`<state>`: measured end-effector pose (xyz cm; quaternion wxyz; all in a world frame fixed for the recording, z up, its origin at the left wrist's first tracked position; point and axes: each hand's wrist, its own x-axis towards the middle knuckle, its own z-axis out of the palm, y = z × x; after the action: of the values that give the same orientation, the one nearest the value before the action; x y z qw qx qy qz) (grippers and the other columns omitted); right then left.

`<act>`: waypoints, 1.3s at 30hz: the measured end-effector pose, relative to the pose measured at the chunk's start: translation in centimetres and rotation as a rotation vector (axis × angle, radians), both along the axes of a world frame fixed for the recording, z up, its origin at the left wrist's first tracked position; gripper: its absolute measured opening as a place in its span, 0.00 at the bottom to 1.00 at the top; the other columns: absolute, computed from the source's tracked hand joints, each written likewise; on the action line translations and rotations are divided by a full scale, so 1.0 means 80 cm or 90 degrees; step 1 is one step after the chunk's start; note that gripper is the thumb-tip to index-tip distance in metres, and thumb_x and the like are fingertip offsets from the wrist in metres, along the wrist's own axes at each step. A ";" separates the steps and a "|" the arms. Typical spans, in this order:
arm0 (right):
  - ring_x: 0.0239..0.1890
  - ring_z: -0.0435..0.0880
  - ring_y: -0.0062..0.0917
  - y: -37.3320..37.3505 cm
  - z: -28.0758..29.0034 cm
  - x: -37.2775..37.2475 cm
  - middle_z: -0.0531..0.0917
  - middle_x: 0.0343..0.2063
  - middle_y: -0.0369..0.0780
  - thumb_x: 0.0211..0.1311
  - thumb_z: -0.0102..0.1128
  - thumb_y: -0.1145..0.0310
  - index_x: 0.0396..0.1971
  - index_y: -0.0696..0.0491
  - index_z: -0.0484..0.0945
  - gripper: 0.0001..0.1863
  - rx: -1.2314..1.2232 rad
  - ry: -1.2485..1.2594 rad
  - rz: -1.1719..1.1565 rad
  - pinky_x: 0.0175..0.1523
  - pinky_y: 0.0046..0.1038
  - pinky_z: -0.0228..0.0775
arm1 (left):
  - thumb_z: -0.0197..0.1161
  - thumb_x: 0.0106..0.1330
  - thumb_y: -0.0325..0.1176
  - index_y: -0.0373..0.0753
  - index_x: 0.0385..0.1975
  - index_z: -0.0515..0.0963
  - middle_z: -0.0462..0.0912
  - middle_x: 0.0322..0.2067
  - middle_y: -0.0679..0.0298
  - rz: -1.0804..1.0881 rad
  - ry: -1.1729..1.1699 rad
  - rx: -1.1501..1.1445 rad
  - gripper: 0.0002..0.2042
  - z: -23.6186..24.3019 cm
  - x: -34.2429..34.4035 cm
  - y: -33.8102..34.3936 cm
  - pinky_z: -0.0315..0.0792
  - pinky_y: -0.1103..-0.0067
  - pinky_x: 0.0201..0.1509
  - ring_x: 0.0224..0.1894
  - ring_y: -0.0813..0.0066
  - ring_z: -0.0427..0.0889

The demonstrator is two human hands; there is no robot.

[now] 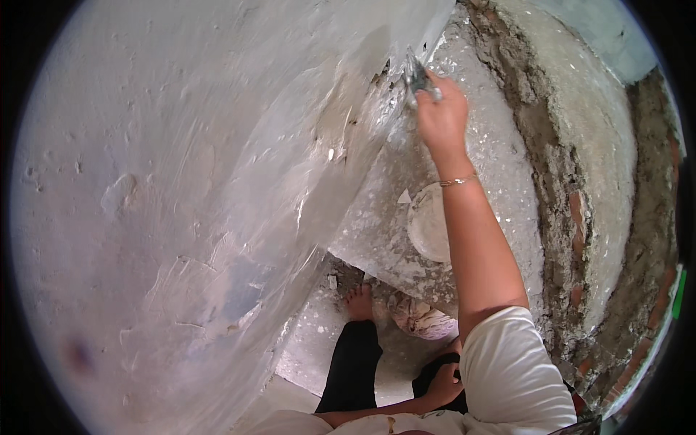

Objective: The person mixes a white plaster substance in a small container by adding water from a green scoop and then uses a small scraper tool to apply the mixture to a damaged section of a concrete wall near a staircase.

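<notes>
My right hand (444, 109) is stretched far forward, its fingers wrapped round a small metal scraper (415, 72). The scraper's blade rests close to the seam where the pale plastered wall (181, 145) meets a concrete ledge (377, 210). Around that spot the plaster is chipped, with brownish patches showing. My left hand (442, 390) lies low near my bent knee, its fingers curled; what they hold, if anything, is hidden.
A round whitish container (429, 223) stands on the ledge, partly behind my right forearm. Below lies a crumpled bag (420, 317) beside my bare foot (358, 301). Rough broken strips with exposed brick (577, 210) run along the right. Pale flakes are scattered about.
</notes>
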<state>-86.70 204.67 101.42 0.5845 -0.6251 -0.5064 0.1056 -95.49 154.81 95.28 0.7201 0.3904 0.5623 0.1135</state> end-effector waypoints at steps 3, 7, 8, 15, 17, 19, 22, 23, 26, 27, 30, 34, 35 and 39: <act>0.33 0.76 0.40 -0.018 0.008 -0.052 0.74 0.29 0.46 0.50 0.55 0.79 0.47 0.56 0.79 0.20 -0.077 -0.092 0.026 0.41 0.37 0.69 | 0.65 0.58 0.39 0.32 0.49 0.69 0.73 0.45 0.49 0.002 0.000 -0.003 0.24 0.002 0.001 0.001 0.73 0.70 0.45 0.39 0.58 0.78; 0.32 0.76 0.40 -0.079 0.000 -0.063 0.73 0.29 0.45 0.51 0.54 0.79 0.46 0.54 0.79 0.20 -0.166 -0.096 0.119 0.40 0.37 0.69 | 0.65 0.58 0.39 0.32 0.49 0.69 0.73 0.45 0.49 0.010 0.004 -0.005 0.24 0.000 -0.004 0.006 0.73 0.70 0.45 0.38 0.58 0.78; 0.32 0.76 0.39 -0.086 0.003 -0.058 0.73 0.28 0.45 0.51 0.54 0.79 0.46 0.53 0.80 0.20 -0.194 -0.071 0.142 0.38 0.37 0.69 | 0.65 0.58 0.39 0.32 0.49 0.69 0.73 0.45 0.49 0.013 0.009 -0.004 0.24 0.002 -0.004 0.005 0.73 0.70 0.45 0.38 0.58 0.78; 0.29 0.75 0.37 -0.017 0.014 -0.042 0.72 0.25 0.45 0.49 0.54 0.80 0.46 0.53 0.80 0.21 -0.032 -0.087 -0.061 0.35 0.37 0.68 | 0.65 0.58 0.39 0.32 0.49 0.69 0.73 0.45 0.49 -0.015 0.011 0.002 0.24 -0.002 -0.004 0.012 0.73 0.70 0.44 0.38 0.58 0.78; 0.28 0.75 0.34 -0.031 0.017 -0.082 0.73 0.25 0.43 0.50 0.54 0.80 0.45 0.54 0.80 0.19 -0.049 -0.113 -0.017 0.36 0.34 0.69 | 0.65 0.58 0.39 0.32 0.49 0.69 0.73 0.45 0.49 -0.010 0.014 0.002 0.24 -0.004 -0.005 0.011 0.73 0.70 0.44 0.38 0.58 0.78; 0.27 0.75 0.31 -0.064 0.015 -0.104 0.74 0.25 0.42 0.52 0.54 0.80 0.44 0.56 0.80 0.18 -0.066 -0.138 0.037 0.37 0.32 0.70 | 0.65 0.58 0.39 0.32 0.49 0.69 0.73 0.45 0.49 0.002 0.024 0.005 0.24 -0.005 -0.006 0.011 0.73 0.70 0.44 0.38 0.58 0.79; 0.29 0.76 0.31 -0.101 0.007 -0.088 0.75 0.26 0.42 0.51 0.56 0.80 0.45 0.56 0.80 0.18 -0.131 -0.093 0.133 0.38 0.30 0.69 | 0.65 0.58 0.39 0.32 0.49 0.69 0.73 0.45 0.49 0.003 0.029 0.005 0.23 -0.005 -0.007 0.014 0.73 0.70 0.44 0.37 0.58 0.79; 0.29 0.75 0.35 -0.107 0.002 -0.075 0.73 0.25 0.43 0.50 0.56 0.80 0.46 0.55 0.79 0.20 -0.110 -0.057 0.156 0.37 0.33 0.69 | 0.65 0.58 0.39 0.32 0.49 0.69 0.73 0.45 0.49 0.006 0.030 0.006 0.23 -0.005 -0.007 0.015 0.73 0.70 0.44 0.37 0.58 0.79; 0.30 0.75 0.38 -0.101 0.009 -0.049 0.72 0.25 0.45 0.50 0.55 0.79 0.46 0.55 0.79 0.20 -0.090 -0.025 0.106 0.37 0.35 0.68 | 0.65 0.58 0.39 0.32 0.49 0.69 0.73 0.45 0.49 0.007 0.032 0.003 0.23 -0.008 -0.007 0.017 0.73 0.70 0.44 0.37 0.58 0.79; 0.31 0.75 0.37 -0.089 0.014 -0.039 0.72 0.26 0.45 0.51 0.54 0.79 0.47 0.55 0.79 0.20 -0.088 -0.035 0.026 0.37 0.35 0.68 | 0.65 0.58 0.39 0.32 0.49 0.69 0.73 0.45 0.49 0.005 0.033 0.003 0.23 -0.008 -0.007 0.016 0.73 0.70 0.44 0.37 0.58 0.79; 0.31 0.76 0.37 -0.029 -0.011 -0.012 0.73 0.27 0.46 0.53 0.52 0.78 0.46 0.55 0.80 0.19 -0.067 -0.021 -0.057 0.38 0.34 0.69 | 0.65 0.57 0.39 0.32 0.49 0.69 0.73 0.45 0.49 -0.005 0.030 0.008 0.23 -0.008 -0.007 0.017 0.73 0.70 0.44 0.37 0.58 0.79; 0.35 0.76 0.40 0.010 -0.049 -0.030 0.74 0.29 0.47 0.53 0.53 0.76 0.46 0.57 0.80 0.18 -0.086 -0.047 -0.090 0.41 0.37 0.69 | 0.65 0.57 0.39 0.32 0.49 0.69 0.73 0.45 0.49 -0.013 0.027 0.007 0.23 -0.007 -0.006 0.015 0.73 0.70 0.44 0.37 0.58 0.79; 0.36 0.76 0.42 0.013 -0.051 -0.040 0.74 0.30 0.48 0.53 0.53 0.76 0.46 0.58 0.79 0.18 -0.118 -0.091 -0.041 0.42 0.38 0.69 | 0.65 0.57 0.39 0.32 0.49 0.69 0.73 0.45 0.49 -0.021 0.023 0.006 0.23 -0.006 -0.007 0.015 0.73 0.70 0.44 0.37 0.58 0.79; 0.37 0.76 0.42 -0.039 -0.030 -0.081 0.74 0.30 0.48 0.51 0.55 0.75 0.45 0.59 0.79 0.19 -0.303 -0.055 0.026 0.43 0.39 0.68 | 0.65 0.57 0.38 0.32 0.49 0.69 0.73 0.45 0.49 -0.017 0.022 -0.005 0.23 0.000 -0.007 0.008 0.73 0.70 0.44 0.37 0.58 0.79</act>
<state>-93.16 201.56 99.06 0.3962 -0.7386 -0.5047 0.2069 -96.08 155.42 95.24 0.7131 0.3968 0.5702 0.0947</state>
